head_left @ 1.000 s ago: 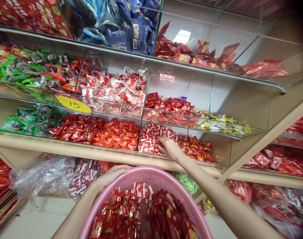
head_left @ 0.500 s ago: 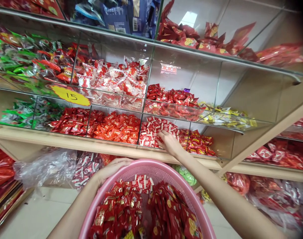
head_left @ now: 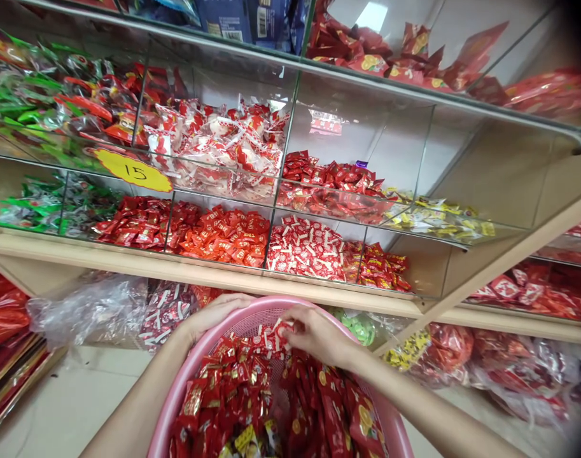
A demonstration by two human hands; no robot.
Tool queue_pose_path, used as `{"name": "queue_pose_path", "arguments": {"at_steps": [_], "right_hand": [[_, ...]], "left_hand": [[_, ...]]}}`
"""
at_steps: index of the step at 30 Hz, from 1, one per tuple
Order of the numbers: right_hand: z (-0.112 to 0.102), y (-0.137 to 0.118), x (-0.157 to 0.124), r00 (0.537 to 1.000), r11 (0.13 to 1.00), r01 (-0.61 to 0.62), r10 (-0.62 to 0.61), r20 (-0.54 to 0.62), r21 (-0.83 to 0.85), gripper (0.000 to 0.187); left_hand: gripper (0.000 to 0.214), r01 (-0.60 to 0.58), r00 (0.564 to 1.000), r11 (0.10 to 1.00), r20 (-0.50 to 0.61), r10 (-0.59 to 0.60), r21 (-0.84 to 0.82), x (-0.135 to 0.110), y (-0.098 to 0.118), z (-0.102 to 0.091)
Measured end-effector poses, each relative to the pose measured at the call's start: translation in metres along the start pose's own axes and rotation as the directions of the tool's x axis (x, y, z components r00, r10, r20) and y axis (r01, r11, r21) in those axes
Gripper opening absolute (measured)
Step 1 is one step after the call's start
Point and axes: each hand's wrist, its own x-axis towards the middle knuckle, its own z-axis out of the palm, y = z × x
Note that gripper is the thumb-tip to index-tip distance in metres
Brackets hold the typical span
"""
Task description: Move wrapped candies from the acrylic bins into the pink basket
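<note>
Some little red and white candies (head_left: 270,339) are in the pink basket (head_left: 275,301), up near its far wall. They are right at the fingertips of the right hand (head_left: 316,337), just to the left of it. That hand reaches in over the far right side of the basket, and its bent fingers pinch a few of these candies. The left hand (head_left: 218,316) holds on to the basket's rim at the far left.

Closer to the person, shiny red and gold packets (head_left: 233,388) fill the left side of the basket. Dark red packets with orange pictures (head_left: 328,407) lie on the right, under the right arm. A yellow packet (head_left: 247,440) sits near the bottom middle.

Past the basket is a wooden shelf (head_left: 128,259). A big red and white pile (head_left: 305,249) sits in one of its glass boxes, beside some bright orange-red candies (head_left: 228,236). Higher up is a yellow sign (head_left: 133,170) that says 15.
</note>
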Motion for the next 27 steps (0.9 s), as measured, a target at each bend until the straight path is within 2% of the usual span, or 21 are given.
{"name": "queue_pose_path", "arguments": {"at_steps": [3, 7, 13, 17, 23, 27], "right_hand": [[0.025, 0.014, -0.004, 0.994, 0.996, -0.078, 0.081, 0.068, -0.042, 0.012], [0.039, 0.018, -0.001, 0.99, 0.992, -0.094, 0.102, 0.1, -0.082, 0.007], [0.049, 0.013, 0.001, 0.985, 0.981, -0.111, 0.13, 0.114, -0.159, 0.008], [0.055, 0.01, 0.0, 0.983, 0.971, -0.059, 0.096, 0.154, -0.23, 0.006], [0.052, -0.001, -0.003, 0.978, 0.856, -0.035, 0.136, 0.158, -0.516, 0.017], [0.052, 0.001, -0.008, 0.986, 0.845, 0.014, 0.077, 0.148, -0.535, 0.017]], "left_hand": [[0.039, -0.009, 1.0, 1.0, 0.004, 0.009, 0.009, 0.0, 0.0, 0.0], [0.037, -0.017, 1.0, 0.999, -0.006, 0.018, 0.044, -0.001, 0.001, -0.001], [0.04, -0.013, 1.0, 0.999, -0.014, 0.014, 0.052, -0.001, 0.003, -0.001], [0.041, 0.01, 1.0, 0.999, -0.013, -0.01, 0.047, 0.0, 0.001, -0.003], [0.038, -0.011, 1.0, 0.998, -0.023, 0.012, 0.065, 0.0, 0.001, -0.003], [0.035, -0.008, 0.999, 0.998, -0.052, 0.011, 0.061, -0.002, 0.003, 0.0]]}}
